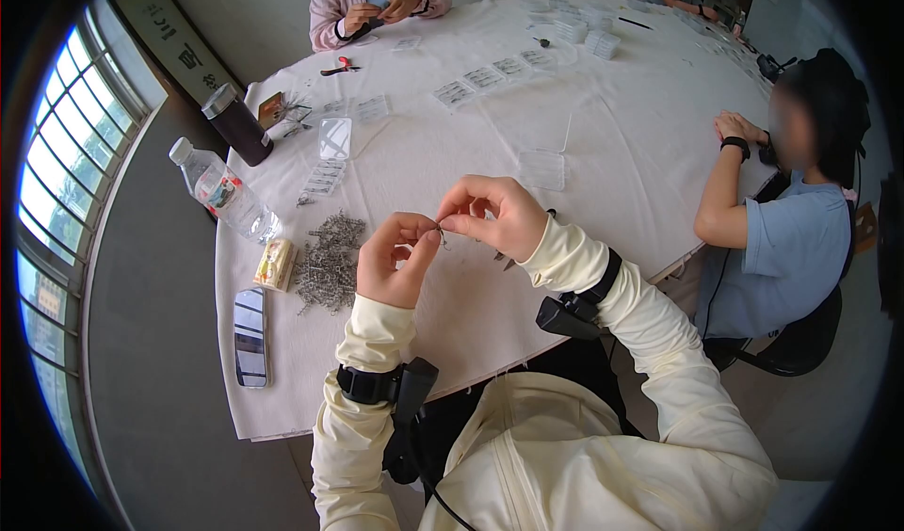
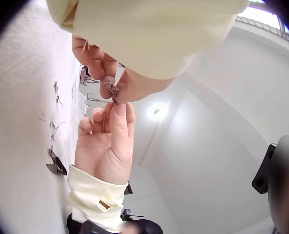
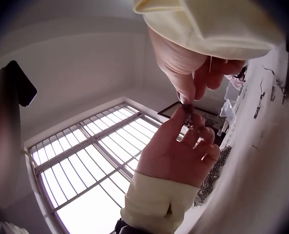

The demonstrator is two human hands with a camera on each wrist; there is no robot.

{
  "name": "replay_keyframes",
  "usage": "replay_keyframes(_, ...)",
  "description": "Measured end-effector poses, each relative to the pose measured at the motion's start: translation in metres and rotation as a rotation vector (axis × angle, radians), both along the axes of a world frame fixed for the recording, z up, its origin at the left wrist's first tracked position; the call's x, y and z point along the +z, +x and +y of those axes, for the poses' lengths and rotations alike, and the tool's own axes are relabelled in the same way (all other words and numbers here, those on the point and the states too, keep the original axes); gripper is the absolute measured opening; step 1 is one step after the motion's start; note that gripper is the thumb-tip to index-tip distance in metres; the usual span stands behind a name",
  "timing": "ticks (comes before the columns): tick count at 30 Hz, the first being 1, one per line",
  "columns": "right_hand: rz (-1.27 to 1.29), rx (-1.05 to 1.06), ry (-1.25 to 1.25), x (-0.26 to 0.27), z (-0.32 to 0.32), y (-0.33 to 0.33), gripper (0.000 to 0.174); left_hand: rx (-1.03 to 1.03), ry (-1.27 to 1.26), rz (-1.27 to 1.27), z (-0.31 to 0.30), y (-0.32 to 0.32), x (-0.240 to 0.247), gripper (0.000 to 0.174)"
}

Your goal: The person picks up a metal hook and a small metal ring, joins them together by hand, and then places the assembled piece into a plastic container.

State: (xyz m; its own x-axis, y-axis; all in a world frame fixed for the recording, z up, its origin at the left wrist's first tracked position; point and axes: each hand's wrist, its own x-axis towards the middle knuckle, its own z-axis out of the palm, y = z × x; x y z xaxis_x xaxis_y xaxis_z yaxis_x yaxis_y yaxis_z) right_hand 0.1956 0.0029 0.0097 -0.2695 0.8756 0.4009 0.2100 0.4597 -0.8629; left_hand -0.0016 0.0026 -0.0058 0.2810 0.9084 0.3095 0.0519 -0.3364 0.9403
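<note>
Over the near part of the table, my two hands meet fingertip to fingertip. My left hand [image 1: 393, 258] pinches small metal fishing tackle [image 2: 111, 87] between thumb and fingers. From the other side, my right hand [image 1: 494, 218] pinches at the same spot with thumb and forefinger. In the left wrist view a fishing hook [image 2: 92, 101] with curved prongs sticks out at the meeting point. Fingertips hide the joint between the metal parts. Left of my left hand lies a heap of small metal pieces [image 1: 330, 260].
A tissue pack [image 1: 274, 265], phone [image 1: 251, 337], plastic bottle [image 1: 226, 197] and dark flask [image 1: 240, 126] stand or lie at left. Clear trays [image 1: 483, 77] with small pieces, an open clear box [image 1: 541, 169] and red-handled pliers [image 1: 341, 66] lie farther off. People sit around the table.
</note>
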Motion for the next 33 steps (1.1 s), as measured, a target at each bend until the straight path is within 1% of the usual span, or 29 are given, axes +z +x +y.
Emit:
replay_keyframes(4, -0.008, -0.006, 0.002, 0.0007, -0.0013, -0.0013, 0.006, 0.013, 0.021, -0.011, -0.0012, -0.0007, 0.0021, 0.009)
replay_keyframes(6, -0.005, -0.001, 0.006, 0.0004, -0.0013, -0.0014, 0.005, -0.048, -0.066, 0.029, -0.002, -0.0029, 0.0067, 0.008)
replay_keyframes(11, 0.006, 0.005, -0.004, 0.0003, -0.0022, -0.0026, 0.006, -0.01, -0.034, 0.059, -0.0028, -0.0015, 0.0067, 0.008)
replay_keyframes(13, -0.002, 0.003, -0.002, 0.0015, -0.0027, -0.0027, 0.006, 0.014, 0.008, 0.144, -0.003, -0.0017, 0.0071, 0.007)
replay_keyframes(14, -0.009, 0.001, 0.001, 0.0021, -0.0032, -0.0029, 0.006, 0.014, 0.006, 0.145, -0.003, -0.0012, 0.0062, 0.007)
replay_keyframes(16, -0.012, -0.001, 0.005, 0.0031, -0.0048, -0.0038, 0.006, 0.05, -0.004, 0.09, -0.0026, 0.0004, 0.0031, 0.007)
replay_keyframes(21, 0.015, -0.018, 0.005, 0.0014, -0.0044, -0.0048, 0.009, 0.032, -0.03, 0.008, -0.0028, 0.0009, 0.0035, 0.006)
replay_keyframes(23, 0.076, -0.076, 0.009, -0.0014, -0.0028, -0.0031, 0.011, 0.035, -0.044, -0.015, -0.003, 0.0005, 0.0039, 0.006)
replay_keyframes(25, 0.042, -0.066, 0.007, -0.0003, -0.0024, -0.0015, 0.011, 0.028, -0.061, -0.059, -0.0016, -0.0003, 0.0029, 0.005)
replay_keyframes(30, -0.024, -0.056, 0.052, 0.0016, -0.0068, -0.0071, 0.009, 0.044, -0.048, -0.051, -0.0017, 0.0008, 0.0011, 0.005)
replay_keyframes(32, -0.051, -0.084, 0.084, -0.0002, -0.0063, -0.0077, 0.009, 0.059, -0.037, -0.039, -0.0017, 0.0009, 0.0006, 0.005)
replay_keyframes(33, -0.051, -0.084, 0.083, -0.0003, -0.0065, -0.0081, 0.009, 0.056, -0.031, 0.01, -0.0018, 0.0003, 0.0003, 0.005)
